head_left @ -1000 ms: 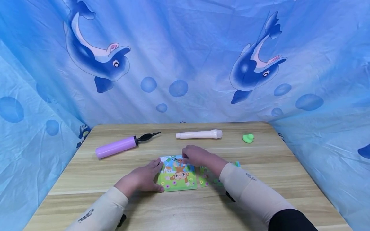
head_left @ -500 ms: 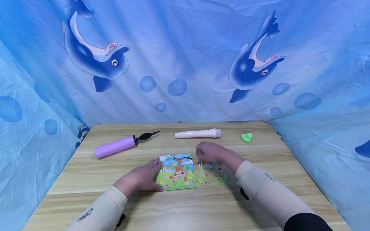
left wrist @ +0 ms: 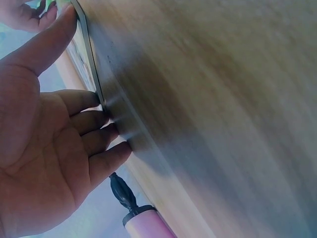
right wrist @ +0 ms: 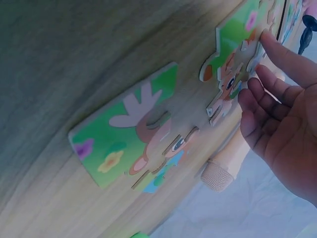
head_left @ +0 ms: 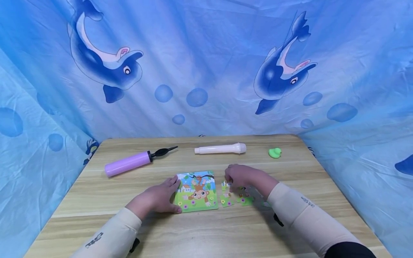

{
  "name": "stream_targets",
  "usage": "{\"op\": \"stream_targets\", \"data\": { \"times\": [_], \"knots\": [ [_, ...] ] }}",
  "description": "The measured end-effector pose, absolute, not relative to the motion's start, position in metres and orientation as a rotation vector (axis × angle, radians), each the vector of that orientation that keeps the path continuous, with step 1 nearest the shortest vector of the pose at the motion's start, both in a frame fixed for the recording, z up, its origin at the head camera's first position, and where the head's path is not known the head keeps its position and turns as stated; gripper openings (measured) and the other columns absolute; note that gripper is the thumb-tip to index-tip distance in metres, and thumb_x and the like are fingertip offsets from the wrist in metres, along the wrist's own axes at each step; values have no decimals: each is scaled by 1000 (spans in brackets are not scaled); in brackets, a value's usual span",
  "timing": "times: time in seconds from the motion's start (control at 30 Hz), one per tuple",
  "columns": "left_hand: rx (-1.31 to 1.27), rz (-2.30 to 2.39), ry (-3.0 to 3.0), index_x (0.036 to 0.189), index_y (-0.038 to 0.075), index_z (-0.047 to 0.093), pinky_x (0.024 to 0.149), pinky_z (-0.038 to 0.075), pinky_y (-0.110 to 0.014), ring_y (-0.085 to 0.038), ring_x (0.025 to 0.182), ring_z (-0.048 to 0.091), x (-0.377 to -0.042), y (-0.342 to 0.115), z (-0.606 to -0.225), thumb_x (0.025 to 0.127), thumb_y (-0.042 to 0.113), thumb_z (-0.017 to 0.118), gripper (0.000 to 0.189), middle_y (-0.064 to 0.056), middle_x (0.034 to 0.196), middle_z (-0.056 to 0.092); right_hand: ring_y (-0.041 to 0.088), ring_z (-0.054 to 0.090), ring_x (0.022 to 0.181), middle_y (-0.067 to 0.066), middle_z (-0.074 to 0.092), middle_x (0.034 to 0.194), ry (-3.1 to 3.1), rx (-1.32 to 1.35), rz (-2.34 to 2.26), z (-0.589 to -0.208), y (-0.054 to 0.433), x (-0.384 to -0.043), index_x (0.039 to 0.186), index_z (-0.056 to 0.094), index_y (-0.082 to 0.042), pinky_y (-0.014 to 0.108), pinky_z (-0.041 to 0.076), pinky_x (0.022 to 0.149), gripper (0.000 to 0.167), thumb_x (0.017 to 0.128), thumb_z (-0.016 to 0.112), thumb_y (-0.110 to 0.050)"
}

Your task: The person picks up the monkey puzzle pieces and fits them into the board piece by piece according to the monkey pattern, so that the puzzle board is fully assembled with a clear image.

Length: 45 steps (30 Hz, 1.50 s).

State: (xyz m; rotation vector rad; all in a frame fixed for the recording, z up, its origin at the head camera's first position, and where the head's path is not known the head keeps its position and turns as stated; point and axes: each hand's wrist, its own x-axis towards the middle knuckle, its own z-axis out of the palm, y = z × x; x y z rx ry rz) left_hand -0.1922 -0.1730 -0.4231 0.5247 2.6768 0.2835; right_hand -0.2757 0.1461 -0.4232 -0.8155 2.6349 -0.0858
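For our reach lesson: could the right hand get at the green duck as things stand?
Likely yes: the right hand is near the green duck, and nothing visible stands between them.

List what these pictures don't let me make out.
Head: loose pieces, partly covered by the right hand and right sleeve.
Head: print on the left sleeve, too small to read.
Left wrist: pump, cut off by the bottom edge.
Right wrist: duck, mostly cut off by the bottom edge.
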Motion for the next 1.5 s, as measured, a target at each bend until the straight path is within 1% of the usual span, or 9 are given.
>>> {"op": "stream_targets", "data": {
  "times": [0.13,0.27,0.4,0.57,0.67,0.9,1.07,1.3,1.5],
  "knots": [
    [522,290,2673,155,9,28,116,28,-55,-34,151,16,-192,-174,-424,78,62,72,104,-11,165,15,12,51,80,-6,53,92,2631,-832,-107,-421,145,-275,95,62,-18,31,46,72,20,81,75,-24],
    [524,288,2674,155,9,28,116,30,-54,-33,151,16,-192,-174,-425,78,62,72,104,-11,165,15,12,50,81,-6,55,94,2657,-885,-85,-422,143,-274,98,62,-17,31,46,72,21,82,72,-24],
    [526,284,2678,155,9,28,115,31,-54,-33,151,15,-192,-174,-424,78,62,72,104,-11,165,15,11,50,78,-8,54,91,2703,-891,-112,-420,142,-275,91,59,-19,29,46,70,17,86,73,-26],
    [523,291,2678,155,8,28,115,31,-55,-33,151,16,-191,-174,-424,78,62,72,104,-11,165,15,9,53,76,-10,57,85,2684,-862,-290,-414,137,-277,84,58,-21,28,47,70,15,90,72,-20],
    [520,291,2680,155,8,28,115,31,-55,-33,151,16,-191,-174,-424,78,62,72,104,-11,165,15,8,54,73,-10,59,82,2640,-896,-389,-408,134,-279,83,59,-20,27,48,68,14,92,70,-19],
    [519,288,2684,155,8,28,114,32,-55,-33,151,17,-191,-174,-425,78,62,73,104,-11,165,16,8,46,65,-6,55,74,2551,-1050,-468,-394,120,-279,84,60,-16,28,43,65,13,94,67,-20],
    [526,289,2683,155,9,28,113,33,-56,-33,151,17,-192,-174,-426,78,62,72,104,-11,165,16,8,45,65,-7,53,73,2500,-1080,-500,-390,103,-278,84,59,-18,26,43,64,14,95,66,-21],
    [516,280,2687,155,10,28,114,33,-54,-33,151,17,-192,-176,-428,78,64,71,104,-10,165,15,7,49,65,-7,56,75,2406,-1117,-655,-401,65,-275,85,60,-20,22,44,63,12,94,68,-22],
    [536,270,2692,155,8,28,112,35,-56,-35,150,18,-191,-176,-427,78,64,71,104,-11,165,16,7,53,64,-7,59,76,2434,-1045,-710,-422,37,-270,86,60,-19,21,47,62,11,94,67,-21]
  ]
}}
